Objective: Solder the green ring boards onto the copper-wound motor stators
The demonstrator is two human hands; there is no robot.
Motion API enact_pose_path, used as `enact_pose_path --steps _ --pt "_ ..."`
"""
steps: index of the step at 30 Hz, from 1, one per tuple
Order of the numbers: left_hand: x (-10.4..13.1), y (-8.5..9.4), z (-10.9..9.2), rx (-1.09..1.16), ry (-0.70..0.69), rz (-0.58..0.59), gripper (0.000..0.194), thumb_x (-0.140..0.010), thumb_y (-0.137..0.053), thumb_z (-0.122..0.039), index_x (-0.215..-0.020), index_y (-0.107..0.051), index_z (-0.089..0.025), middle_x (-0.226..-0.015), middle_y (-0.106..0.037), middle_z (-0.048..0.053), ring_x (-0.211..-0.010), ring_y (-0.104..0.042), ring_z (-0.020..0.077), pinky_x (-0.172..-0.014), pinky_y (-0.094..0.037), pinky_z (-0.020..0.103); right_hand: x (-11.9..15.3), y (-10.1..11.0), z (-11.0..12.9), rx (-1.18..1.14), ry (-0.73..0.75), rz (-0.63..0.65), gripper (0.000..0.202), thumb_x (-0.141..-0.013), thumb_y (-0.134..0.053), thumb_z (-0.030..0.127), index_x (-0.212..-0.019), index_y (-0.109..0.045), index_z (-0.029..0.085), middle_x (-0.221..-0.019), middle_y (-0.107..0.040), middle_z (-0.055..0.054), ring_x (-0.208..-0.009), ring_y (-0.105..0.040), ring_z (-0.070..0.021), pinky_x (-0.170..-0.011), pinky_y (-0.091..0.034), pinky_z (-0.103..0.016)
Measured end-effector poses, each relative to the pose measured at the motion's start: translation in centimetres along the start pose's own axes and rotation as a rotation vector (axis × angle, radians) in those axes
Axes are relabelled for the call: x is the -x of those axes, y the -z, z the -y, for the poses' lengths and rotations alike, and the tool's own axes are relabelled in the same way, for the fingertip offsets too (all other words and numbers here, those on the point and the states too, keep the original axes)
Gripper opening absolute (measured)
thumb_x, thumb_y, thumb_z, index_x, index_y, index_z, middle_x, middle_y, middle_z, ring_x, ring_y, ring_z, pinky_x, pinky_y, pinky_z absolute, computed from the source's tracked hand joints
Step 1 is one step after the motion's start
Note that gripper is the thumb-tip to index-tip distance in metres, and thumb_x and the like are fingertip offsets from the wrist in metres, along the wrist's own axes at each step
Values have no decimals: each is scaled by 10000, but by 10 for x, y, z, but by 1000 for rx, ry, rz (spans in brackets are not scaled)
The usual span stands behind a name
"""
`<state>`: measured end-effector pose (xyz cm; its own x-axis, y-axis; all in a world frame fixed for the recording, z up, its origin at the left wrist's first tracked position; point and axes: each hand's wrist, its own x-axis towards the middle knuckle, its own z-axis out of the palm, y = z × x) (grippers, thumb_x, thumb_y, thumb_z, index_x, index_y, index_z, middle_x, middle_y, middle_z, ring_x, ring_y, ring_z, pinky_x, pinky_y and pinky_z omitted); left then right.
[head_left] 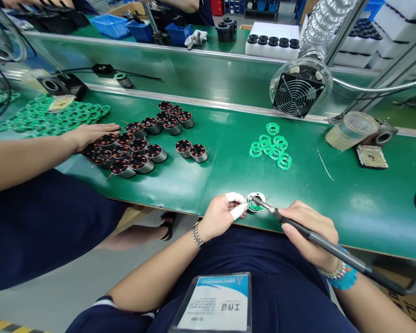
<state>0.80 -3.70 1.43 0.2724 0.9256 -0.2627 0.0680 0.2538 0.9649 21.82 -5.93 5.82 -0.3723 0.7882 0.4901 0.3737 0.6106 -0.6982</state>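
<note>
My left hand (219,215), with white covers on thumb and finger, is closed at the left edge of a round motor stator (262,196) near the table's front edge. A green ring-shaped circuit board lies on top of it. Whether these fingertips also pinch a thin wire is too small to tell. In my right hand (310,227) is a soldering iron (336,251), wrapped by the fingers like a pen. Its metal tip meets the ring board, partly covering it. Several loose green ring boards (273,149) lie beyond the stator.
Several stators with copper windings (138,147) stand to the left, where a co-worker's hand (88,135) rests beside them. A fan with a duct (296,92) hangs at the back. At right are a solder wire (325,164), a round container (351,129) and a sponge tray (371,156).
</note>
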Motion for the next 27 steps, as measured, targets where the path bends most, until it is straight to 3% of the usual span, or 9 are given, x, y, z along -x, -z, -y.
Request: enact_pose_path --steps 5,18,23,27 --pt "0 0 -4 12 31 -7 149 -718 -641 -280 -721 -591 -140 -630 -615 7 -597 -606 119 -632 -490 235 0 5 3 -32 -70 23 192 -775 -555 84 -915 -654 171 -703 -651 -48 -598 -573 -151 -543 -471 -295" --pt "-1 0 0 13 -14 -9 114 -720 -621 -251 -728 -579 -145 -646 -613 1 -599 -620 116 -628 -516 237 -1 9 2 -85 -83 42 224 -761 -562 65 -940 -661 156 -697 -639 -47 -609 -563 -147 -556 -463 -293" --pt "0 -1 2 -27 -20 -6 115 -743 -596 -259 -744 -570 -147 -650 -620 14 -607 -616 122 -621 -511 243 5 23 -7 -39 -116 -77 243 -770 -579 86 -964 -661 206 -742 -649 -24 -654 -579 -150 -621 -473 -304" --pt "3 3 -5 -206 -91 10 127 -787 -551 -280 -783 -548 -153 -713 -612 39 -642 -608 139 -624 -518 274 -2 50 -40 234 -201 -268 167 -800 -595 176 -942 -666 227 -863 -685 -31 -767 -631 -176 -695 -503 -315"
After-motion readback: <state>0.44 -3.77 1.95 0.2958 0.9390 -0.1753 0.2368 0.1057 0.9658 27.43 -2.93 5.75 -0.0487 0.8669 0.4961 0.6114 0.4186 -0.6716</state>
